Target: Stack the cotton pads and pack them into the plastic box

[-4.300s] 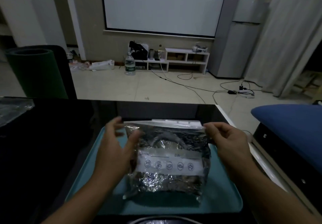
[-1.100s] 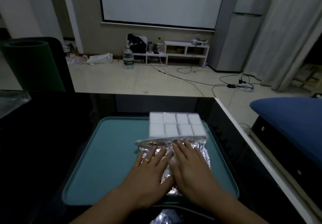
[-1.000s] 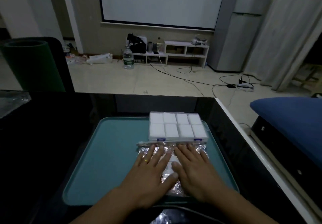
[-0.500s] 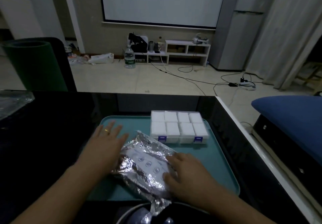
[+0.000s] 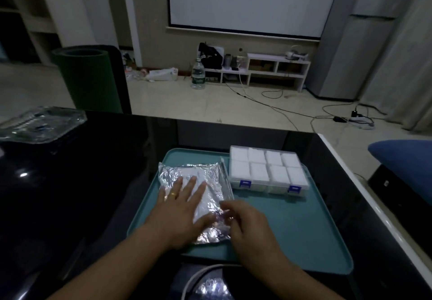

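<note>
The left hand point(image 5: 181, 208) lies flat over the near half of the foil bag point(image 5: 198, 183), hiding its printed label. The right hand point(image 5: 249, 223) is motion-blurred, so its fingers' hold on the bag's edge cannot be told. Below the hands, a round foil-lined object point(image 5: 210, 284) is cut off by the bottom edge.

Black table point(image 5: 93, 194): teal tray point(image 5: 304, 229), clear plastic bag point(image 5: 39, 124) far left.
</note>
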`<state>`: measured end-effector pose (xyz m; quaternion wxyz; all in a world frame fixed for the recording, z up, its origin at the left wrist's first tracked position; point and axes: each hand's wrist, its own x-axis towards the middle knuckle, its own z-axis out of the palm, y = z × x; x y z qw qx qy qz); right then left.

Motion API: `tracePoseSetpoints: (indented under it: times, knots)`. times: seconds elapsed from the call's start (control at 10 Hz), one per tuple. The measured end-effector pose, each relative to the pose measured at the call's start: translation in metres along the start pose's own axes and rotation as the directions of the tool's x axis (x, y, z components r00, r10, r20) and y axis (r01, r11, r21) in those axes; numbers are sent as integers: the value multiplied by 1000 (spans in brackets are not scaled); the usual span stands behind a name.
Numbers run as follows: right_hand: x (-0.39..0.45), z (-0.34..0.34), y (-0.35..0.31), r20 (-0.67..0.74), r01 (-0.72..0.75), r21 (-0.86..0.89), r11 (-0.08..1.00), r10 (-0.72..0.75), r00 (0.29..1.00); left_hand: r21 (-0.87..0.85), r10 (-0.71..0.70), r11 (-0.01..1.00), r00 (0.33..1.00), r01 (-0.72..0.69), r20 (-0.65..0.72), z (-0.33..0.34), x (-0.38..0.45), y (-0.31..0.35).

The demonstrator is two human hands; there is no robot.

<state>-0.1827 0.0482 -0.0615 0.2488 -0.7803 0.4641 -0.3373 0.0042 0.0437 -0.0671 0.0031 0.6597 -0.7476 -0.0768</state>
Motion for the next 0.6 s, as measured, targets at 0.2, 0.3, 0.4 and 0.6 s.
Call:
tracePoseSetpoints:
  times: [0.2,0.3,0.4,0.6]
  knots:
    - [-2,-9,21,371,385,-483,787,-214,904,31,123,992,992,-121,-41,-1,14,-33]
    - [2,-8,23,486,353,-458,816,-103,868,20,142,990,989,-141,-41,-2,18,-44]
    - [5,-8,21,517,360,-446,819,-92,851,4,152,988,988,-152,-10,-10,20,-46]
    - [4,-24,14,443,243,-367,898,-61,895,-34,150,987,982,-155,-114,-25,23,-35]
